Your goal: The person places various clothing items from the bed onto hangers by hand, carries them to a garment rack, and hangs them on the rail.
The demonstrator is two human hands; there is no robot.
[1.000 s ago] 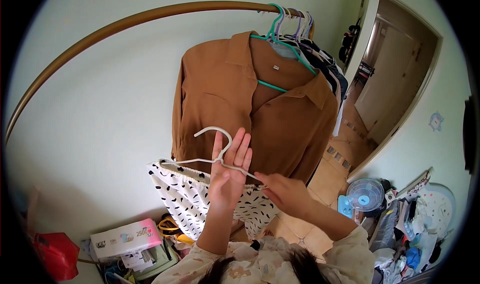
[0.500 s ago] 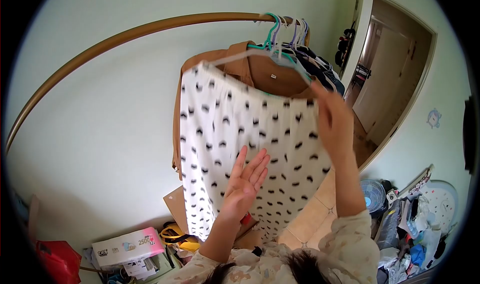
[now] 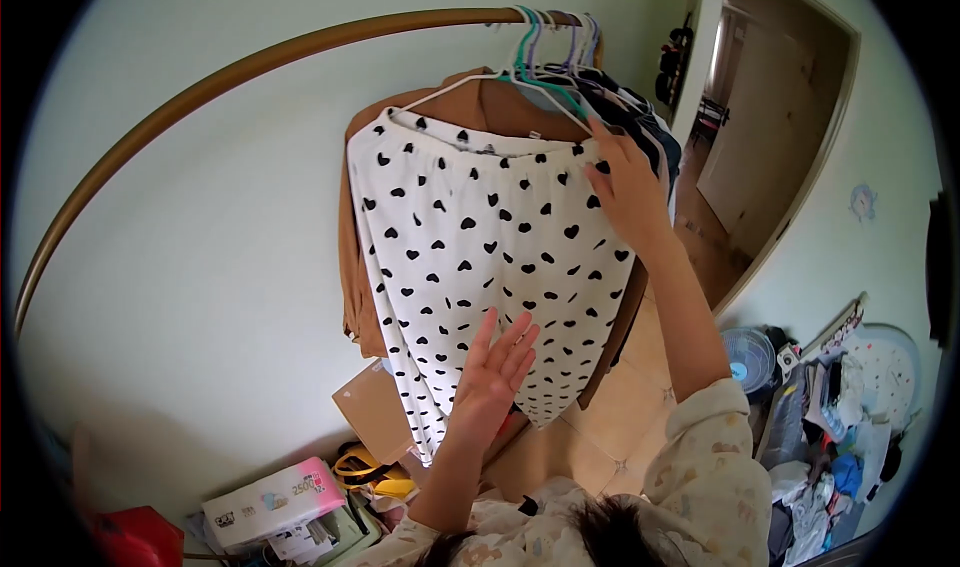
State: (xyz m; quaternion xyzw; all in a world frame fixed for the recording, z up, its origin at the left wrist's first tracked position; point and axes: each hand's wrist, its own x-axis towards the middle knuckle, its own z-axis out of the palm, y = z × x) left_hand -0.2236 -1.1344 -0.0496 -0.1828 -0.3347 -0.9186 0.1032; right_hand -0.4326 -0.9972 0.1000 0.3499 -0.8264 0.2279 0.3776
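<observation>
White trousers [image 3: 490,237] with black hearts and an elastic waistband hang on a white hanger [image 3: 440,95]. The hanger is up at the rod among other hangers. My right hand [image 3: 635,192] is at the right corner of the waistband, thumb and fingers apart, seemingly touching the cloth or the hanger's end. My left hand [image 3: 490,377] is raised in front of the lower trousers, palm up and fingers spread, holding nothing. Behind the trousers hangs a brown jacket [image 3: 362,267].
A curved brown rod [image 3: 250,62] carries several garments, darker clothes [image 3: 640,117] among them. A cardboard box [image 3: 375,407] and a pink-and-white package [image 3: 275,502] are low at the left. At the right are a doorway [image 3: 770,137], a fan [image 3: 748,357] and piled clothes [image 3: 825,447].
The trousers have shifted back toward the rod and now hang steadier, with the hanger clearly seen. My right hand has moved left and its fingers have loosened; my left hand stays spread.
</observation>
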